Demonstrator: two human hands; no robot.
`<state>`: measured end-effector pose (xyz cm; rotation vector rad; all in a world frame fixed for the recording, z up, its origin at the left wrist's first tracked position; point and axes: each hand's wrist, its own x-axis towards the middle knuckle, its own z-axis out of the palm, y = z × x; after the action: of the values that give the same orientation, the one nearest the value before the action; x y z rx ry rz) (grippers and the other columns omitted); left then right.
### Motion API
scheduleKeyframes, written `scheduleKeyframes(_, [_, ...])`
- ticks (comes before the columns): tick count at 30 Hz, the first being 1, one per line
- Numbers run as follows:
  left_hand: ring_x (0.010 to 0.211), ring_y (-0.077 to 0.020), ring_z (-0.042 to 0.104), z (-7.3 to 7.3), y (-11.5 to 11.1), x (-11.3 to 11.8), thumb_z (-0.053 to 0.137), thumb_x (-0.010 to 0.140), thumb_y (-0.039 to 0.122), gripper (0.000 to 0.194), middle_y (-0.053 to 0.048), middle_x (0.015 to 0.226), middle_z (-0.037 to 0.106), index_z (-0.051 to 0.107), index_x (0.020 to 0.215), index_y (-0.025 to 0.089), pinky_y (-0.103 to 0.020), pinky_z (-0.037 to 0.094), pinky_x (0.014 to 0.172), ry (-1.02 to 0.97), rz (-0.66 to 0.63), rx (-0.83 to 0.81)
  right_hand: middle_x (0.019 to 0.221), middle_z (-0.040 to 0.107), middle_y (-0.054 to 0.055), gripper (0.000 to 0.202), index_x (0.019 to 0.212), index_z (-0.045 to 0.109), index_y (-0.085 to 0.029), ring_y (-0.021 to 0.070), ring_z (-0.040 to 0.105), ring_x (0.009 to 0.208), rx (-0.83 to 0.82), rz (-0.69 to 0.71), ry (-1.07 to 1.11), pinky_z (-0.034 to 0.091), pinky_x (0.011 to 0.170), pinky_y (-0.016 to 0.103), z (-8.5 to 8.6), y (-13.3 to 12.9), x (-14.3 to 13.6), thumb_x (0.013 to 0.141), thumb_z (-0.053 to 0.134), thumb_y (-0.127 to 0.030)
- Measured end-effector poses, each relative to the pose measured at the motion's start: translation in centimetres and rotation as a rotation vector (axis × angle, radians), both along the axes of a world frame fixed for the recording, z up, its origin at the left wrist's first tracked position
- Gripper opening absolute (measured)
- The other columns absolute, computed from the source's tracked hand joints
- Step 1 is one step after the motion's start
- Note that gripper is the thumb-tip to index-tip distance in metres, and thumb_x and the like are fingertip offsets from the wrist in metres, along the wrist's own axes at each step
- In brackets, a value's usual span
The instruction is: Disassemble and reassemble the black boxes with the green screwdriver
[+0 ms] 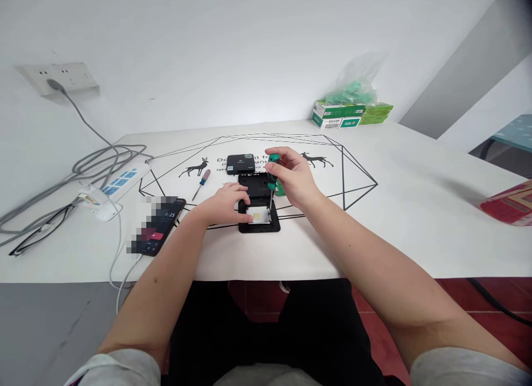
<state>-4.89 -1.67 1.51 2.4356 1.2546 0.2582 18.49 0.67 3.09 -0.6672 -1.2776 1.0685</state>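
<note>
On the white table, near front edge, right hand clamps green-handled screwdriver; spread left hand touches light-looking black plastic case, graspable by rim.

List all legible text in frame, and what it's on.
"1:25": phone screen, partly pixelated
"Do", "MOM", "take": fragments on the printed tabletop, rest covered or unclear
Too small or blurred: labels on black square piece, green-and-white boxes, red package
Nothing legible: open black enclosure
</note>
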Motion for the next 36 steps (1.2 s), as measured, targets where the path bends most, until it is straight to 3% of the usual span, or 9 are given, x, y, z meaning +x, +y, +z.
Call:
scheduleKeyframes(5, [0.159, -0.0406, 0.039, -0.01, 0.04, 0.04, 0.085, 0.083, 0.062, 0.046, -0.012, 0.159, 0.061, 0.076, 0.111, 0.026, -0.055, 0.040, 0.127, 0.000, -0.005, 0.003, 0.092, 0.065, -0.002, 0.034, 0.096, 0.082, -0.031, 0.0160, 0.054, 0.084, 0.003, 0.017, 0.029, 0.052, 0.082, 0.036, -0.02, -0.18, -0.22, 0.066, 0.096, -0.037])
scheduleKeyframes(15, [0.161, -0.0389, 0.037, 0.17, -0.13, 0.04, 0.085, 0.082, 0.063, 0.047, -0.011, 0.160, 0.060, 0.075, 0.111, 0.027, -0.055, 0.039, 0.128, 0.001, 0.013, -0.028, 0.087, 0.062, -0.001, 0.034, 0.107, 0.082, -0.033, 0.0183, 0.054, 0.084, 0.022, 0.045, -0.097, 0.053, 0.082, 0.039, -0.30, -0.25, 0.06, 0.076, 0.089, -0.043])
scheduleKeyframes(27, [0.158, -0.0394, 0.040, 0.19, -0.10, 0.06, 0.084, 0.082, 0.063, 0.046, -0.011, 0.155, 0.064, 0.075, 0.109, 0.027, -0.054, 0.040, 0.127, -0.004, 0.004, -0.020, 0.094, 0.066, 0.000, 0.033, 0.104, 0.082, -0.032, 0.0187, 0.054, 0.087, 0.036, -0.011, -0.064, 0.054, 0.083, 0.038, -0.13, -0.18, 0.06, 0.074, 0.091, -0.041])
scheduleKeyframes(36, [0.160, -0.0404, 0.038, 0.20, -0.03, 0.13, 0.084, 0.081, 0.064, 0.047, -0.010, 0.159, 0.061, 0.075, 0.109, 0.028, -0.056, 0.039, 0.128, -0.004, 0.018, -0.037, 0.087, 0.063, -0.001, 0.033, 0.103, 0.082, -0.033, 0.0176, 0.054, 0.083, 0.016, 0.035, -0.060, 0.054, 0.080, 0.037, -0.19, -0.37, 0.00, 0.074, 0.093, -0.044])
